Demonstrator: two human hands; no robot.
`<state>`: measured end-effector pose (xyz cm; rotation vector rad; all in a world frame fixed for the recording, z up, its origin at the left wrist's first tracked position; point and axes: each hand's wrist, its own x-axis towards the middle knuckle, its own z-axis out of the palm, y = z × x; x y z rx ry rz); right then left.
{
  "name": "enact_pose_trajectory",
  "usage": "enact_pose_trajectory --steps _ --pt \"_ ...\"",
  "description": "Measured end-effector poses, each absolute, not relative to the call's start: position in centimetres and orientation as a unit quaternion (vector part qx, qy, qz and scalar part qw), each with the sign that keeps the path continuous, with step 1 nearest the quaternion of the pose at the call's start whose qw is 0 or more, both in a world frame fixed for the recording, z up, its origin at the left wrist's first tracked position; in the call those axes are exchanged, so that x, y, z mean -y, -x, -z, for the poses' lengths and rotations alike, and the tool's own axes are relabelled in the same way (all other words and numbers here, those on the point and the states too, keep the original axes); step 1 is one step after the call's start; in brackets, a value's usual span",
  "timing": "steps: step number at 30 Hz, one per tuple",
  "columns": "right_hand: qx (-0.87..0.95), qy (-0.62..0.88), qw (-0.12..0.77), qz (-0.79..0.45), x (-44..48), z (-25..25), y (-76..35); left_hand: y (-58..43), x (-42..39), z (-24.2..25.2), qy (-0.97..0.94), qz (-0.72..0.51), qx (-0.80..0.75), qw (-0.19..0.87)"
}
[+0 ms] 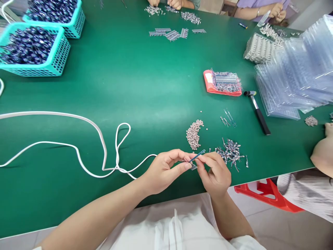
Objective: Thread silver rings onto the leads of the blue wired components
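Observation:
In front of my body, a thin blue circuit-board strip (197, 156) sits between my two hands. My left hand (170, 168) is closed, thumb and fingers pinching the strip near its left end. A small grey piece (194, 167) shows just under it. My right hand (213, 171) is pinched against the strip's right part; what lies between its fingertips is too small to make out. Just beyond my fingers lies a pile of small round beige discs (194, 135). Beside my right hand is a heap of small components with wire leads (230, 151).
A white cable (96, 126) loops across the left. Two turquoise baskets (56, 57) hold dark blue coil-like parts. To the right are a red packet (210, 89) under wired strips, a hammer (260, 118) and stacked clear plastic trays (293, 76). Other people's hands (175, 3) work at the far edge.

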<state>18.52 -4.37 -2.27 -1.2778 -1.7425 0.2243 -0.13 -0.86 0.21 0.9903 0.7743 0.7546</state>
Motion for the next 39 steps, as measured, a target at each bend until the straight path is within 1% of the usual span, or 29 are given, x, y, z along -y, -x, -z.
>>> enact_pose_trajectory --steps 6,13,15,18,21,24,39 --pt "0.715 0.517 0.466 -0.070 4.3 2.3 -18.4 0.3 0.9 -0.3 -0.526 -0.341 -0.360 0.691" --pt "0.705 0.527 0.469 -0.074 4.3 2.5 -18.3 0.2 0.8 -0.3 -0.511 -0.333 -0.370 0.700" --pt "0.698 0.529 0.474 -0.096 4.4 2.5 -18.3 0.1 0.8 -0.3 -0.483 -0.340 -0.375 0.715" --pt "0.660 0.540 0.494 -0.170 4.7 2.3 -18.3 -0.1 0.6 -0.2 -0.424 -0.359 -0.384 0.738" --pt "0.603 0.549 0.518 -0.257 4.9 2.3 -18.2 -0.2 0.4 -0.2 -0.391 -0.375 -0.398 0.741" --pt "0.573 0.542 0.533 -0.308 4.9 2.5 -18.0 -0.4 0.3 -0.2 -0.375 -0.377 -0.410 0.741" --pt "0.534 0.509 0.564 -0.370 4.8 3.1 -17.4 -0.6 0.4 0.2 -0.353 -0.378 -0.431 0.739"
